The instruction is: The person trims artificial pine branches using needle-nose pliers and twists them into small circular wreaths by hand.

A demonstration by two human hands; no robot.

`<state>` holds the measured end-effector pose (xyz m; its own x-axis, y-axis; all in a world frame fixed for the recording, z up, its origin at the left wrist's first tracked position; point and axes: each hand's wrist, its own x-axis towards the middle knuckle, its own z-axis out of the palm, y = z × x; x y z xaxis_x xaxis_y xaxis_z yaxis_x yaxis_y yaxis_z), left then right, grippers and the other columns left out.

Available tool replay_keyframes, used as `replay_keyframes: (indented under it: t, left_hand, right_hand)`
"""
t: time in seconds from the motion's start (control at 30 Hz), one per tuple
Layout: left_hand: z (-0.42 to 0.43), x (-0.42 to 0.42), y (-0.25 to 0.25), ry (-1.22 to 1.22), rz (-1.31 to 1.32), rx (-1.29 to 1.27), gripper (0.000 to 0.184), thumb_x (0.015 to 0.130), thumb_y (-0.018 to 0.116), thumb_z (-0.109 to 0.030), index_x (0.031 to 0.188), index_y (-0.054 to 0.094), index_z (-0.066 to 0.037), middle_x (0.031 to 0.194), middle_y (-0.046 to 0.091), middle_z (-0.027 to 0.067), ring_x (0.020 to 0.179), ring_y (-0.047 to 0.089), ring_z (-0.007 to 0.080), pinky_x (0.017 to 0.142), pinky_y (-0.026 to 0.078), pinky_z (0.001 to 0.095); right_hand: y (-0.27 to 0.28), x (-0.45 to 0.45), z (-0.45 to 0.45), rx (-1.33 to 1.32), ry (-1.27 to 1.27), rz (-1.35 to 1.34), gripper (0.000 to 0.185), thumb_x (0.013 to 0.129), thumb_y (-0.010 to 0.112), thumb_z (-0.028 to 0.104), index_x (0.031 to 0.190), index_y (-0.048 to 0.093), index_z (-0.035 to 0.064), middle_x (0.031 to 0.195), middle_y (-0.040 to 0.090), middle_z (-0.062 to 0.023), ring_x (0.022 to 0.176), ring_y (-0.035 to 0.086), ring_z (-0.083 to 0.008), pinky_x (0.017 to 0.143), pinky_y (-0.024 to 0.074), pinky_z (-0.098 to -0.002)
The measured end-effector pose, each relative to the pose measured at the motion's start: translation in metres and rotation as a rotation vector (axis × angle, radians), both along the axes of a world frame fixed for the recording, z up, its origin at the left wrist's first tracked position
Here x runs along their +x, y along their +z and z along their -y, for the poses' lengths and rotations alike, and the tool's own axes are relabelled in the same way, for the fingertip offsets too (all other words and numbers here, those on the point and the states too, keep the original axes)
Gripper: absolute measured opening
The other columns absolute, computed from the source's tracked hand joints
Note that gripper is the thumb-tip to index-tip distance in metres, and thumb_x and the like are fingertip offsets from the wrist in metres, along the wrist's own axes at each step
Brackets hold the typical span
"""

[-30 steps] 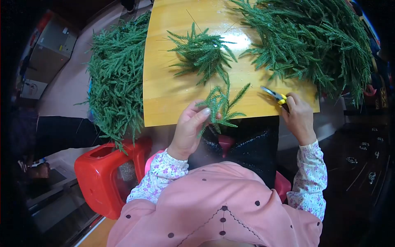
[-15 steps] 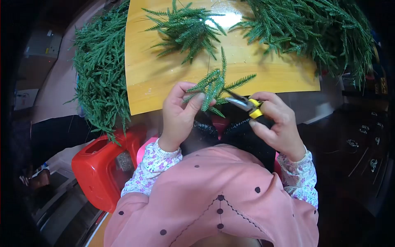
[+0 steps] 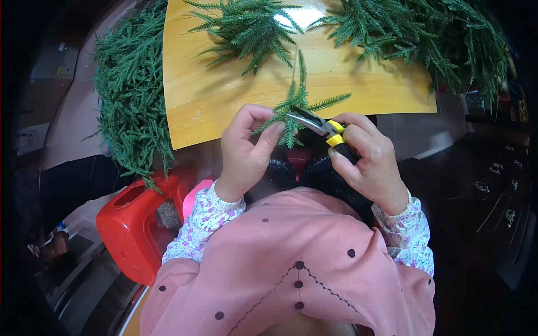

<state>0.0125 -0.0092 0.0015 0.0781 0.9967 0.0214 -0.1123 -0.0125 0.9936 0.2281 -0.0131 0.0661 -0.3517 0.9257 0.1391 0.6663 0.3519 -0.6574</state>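
Yellow table [image 3: 224,106] is the reference for everything. Green sprig [image 3: 290,134] sits at the yellow table's near edge, fronds sticking out over the tabletop, lower tips hanging past the edge on the person's side. Left hand [image 3: 249,148], just off that same edge, pinches the sprig narrowly between thumb and forefinger at its left side. Right hand [image 3: 370,154], also off the near edge but farther right along it, is wrapped round the grips of the pliers [image 3: 336,133]; their metal tips reach to the middle of the sprig, but can't tell if they're closed on it or only touching. Sprig probably very light, springy and bendy, thin fronds likely to flop or snag on neighbours; not slippery by the look of it. Best hold is the stem where fronds meet, not the frond ends. Pliers should feel stiff and heavier, to be held by the handles. Small bunch [image 3: 255,33] lies on the yellow table, beyond the sprig. Large pile [image 3: 409,33] covers the table's far right part and spills over its right side. Long heap [image 3: 131,89] stands along the table's left side, red stool [image 3: 126,224] off the near left corner. Most room to move: tabletop strip between near edge and small bunch, some specks on it. Near edge runs close by both hands, so knuckles could bump it.
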Motion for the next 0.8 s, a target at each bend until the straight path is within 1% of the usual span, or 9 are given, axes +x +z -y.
replay_keyframes:
  t: [0.03, 0.13, 0.23, 0.33, 0.43, 0.53, 0.63, 0.73, 0.8]
  left_hand:
    - [0.001, 0.001, 0.000, 0.014, -0.005, 0.004, 0.012, 0.089, 0.064, -0.005, 0.096, 0.056, 0.002, 0.090, 0.066, 0.0084, 0.083, 0.064, 0.0120, 0.074, 0.050, 0.0247]
    - [0.003, 0.005, 0.011, 0.024, -0.183, 0.085, 0.010, 0.087, 0.065, -0.003, 0.093, 0.059, 0.001, 0.084, 0.066, 0.0081, 0.080, 0.064, 0.0117, 0.074, 0.050, 0.0248]
    - [0.002, 0.006, 0.006, 0.061, -0.286, 0.209, 0.011, 0.082, 0.068, -0.002, 0.092, 0.062, -0.002, 0.079, 0.065, 0.0088, 0.073, 0.064, 0.0161, 0.067, 0.049, 0.0266]
    - [0.002, 0.001, 0.011, -0.044, -0.566, 0.301, 0.011, 0.085, 0.067, -0.001, 0.094, 0.062, 0.001, 0.083, 0.067, 0.0073, 0.078, 0.065, 0.0124, 0.069, 0.050, 0.0244]
    - [0.000, 0.001, 0.012, -0.031, -0.605, 0.399, 0.012, 0.083, 0.068, 0.000, 0.094, 0.064, 0.001, 0.078, 0.067, 0.0082, 0.075, 0.065, 0.0121, 0.067, 0.050, 0.0254]
    - [-0.004, 0.000, 0.011, -0.056, -0.697, 0.537, 0.013, 0.084, 0.068, 0.000, 0.096, 0.063, 0.001, 0.082, 0.068, 0.0088, 0.073, 0.065, 0.0127, 0.066, 0.050, 0.0252]
    - [0.001, 0.003, 0.005, 0.023, -0.498, 0.322, 0.013, 0.084, 0.067, 0.001, 0.097, 0.063, 0.002, 0.083, 0.068, 0.0075, 0.075, 0.065, 0.0115, 0.068, 0.050, 0.0241]
    - [-0.001, 0.004, 0.009, 0.079, -0.433, 0.246, 0.014, 0.081, 0.066, 0.003, 0.095, 0.066, -0.002, 0.083, 0.068, 0.0103, 0.073, 0.067, 0.0161, 0.066, 0.051, 0.0268]
    - [-0.001, 0.004, 0.010, 0.071, -0.363, 0.182, 0.015, 0.083, 0.065, 0.003, 0.097, 0.065, 0.000, 0.086, 0.069, 0.0096, 0.077, 0.067, 0.0134, 0.069, 0.052, 0.0261]
  right_hand:
    - [0.000, -0.001, 0.000, 0.009, 0.007, 0.003, 0.017, 0.072, 0.067, 0.008, 0.083, 0.058, -0.0007, 0.101, 0.061, -0.0165, 0.074, 0.064, -0.0324, 0.062, 0.0523, -0.0370]
    - [-0.002, -0.003, -0.001, 0.048, 0.019, 0.007, 0.018, 0.072, 0.067, 0.008, 0.085, 0.058, -0.0008, 0.102, 0.060, -0.0166, 0.074, 0.064, -0.0325, 0.063, 0.0527, -0.0370]
    - [-0.008, -0.009, 0.001, 0.112, 0.010, -0.004, 0.019, 0.072, 0.067, 0.008, 0.085, 0.057, -0.0009, 0.105, 0.060, -0.0171, 0.076, 0.064, -0.0328, 0.064, 0.0535, -0.0377]
    - [-0.016, -0.016, 0.003, 0.169, -0.004, 0.016, 0.020, 0.071, 0.068, 0.008, 0.085, 0.056, -0.0007, 0.107, 0.059, -0.0176, 0.076, 0.064, -0.0333, 0.065, 0.0537, -0.0380]
    - [-0.021, -0.019, 0.004, 0.181, -0.002, 0.037, 0.022, 0.071, 0.068, 0.006, 0.086, 0.055, -0.0010, 0.111, 0.058, -0.0183, 0.081, 0.064, -0.0332, 0.067, 0.0542, -0.0378]
    - [-0.023, -0.019, -0.001, 0.200, 0.022, 0.037, 0.023, 0.070, 0.068, 0.004, 0.087, 0.054, -0.0014, 0.112, 0.057, -0.0186, 0.085, 0.064, -0.0328, 0.069, 0.0542, -0.0377]
    - [-0.030, -0.023, -0.009, 0.248, 0.046, 0.028, 0.023, 0.069, 0.067, 0.003, 0.087, 0.054, -0.0013, 0.112, 0.057, -0.0186, 0.088, 0.064, -0.0325, 0.070, 0.0541, -0.0375]
    - [-0.038, -0.026, -0.018, 0.302, 0.069, 0.032, 0.026, 0.067, 0.068, 0.001, 0.088, 0.054, -0.0008, 0.113, 0.057, -0.0179, 0.089, 0.064, -0.0327, 0.070, 0.0540, -0.0373]
    - [-0.044, -0.024, -0.022, 0.335, 0.079, 0.019, 0.031, 0.065, 0.069, -0.001, 0.091, 0.053, -0.0001, 0.114, 0.057, -0.0174, 0.090, 0.064, -0.0330, 0.070, 0.0539, -0.0372]
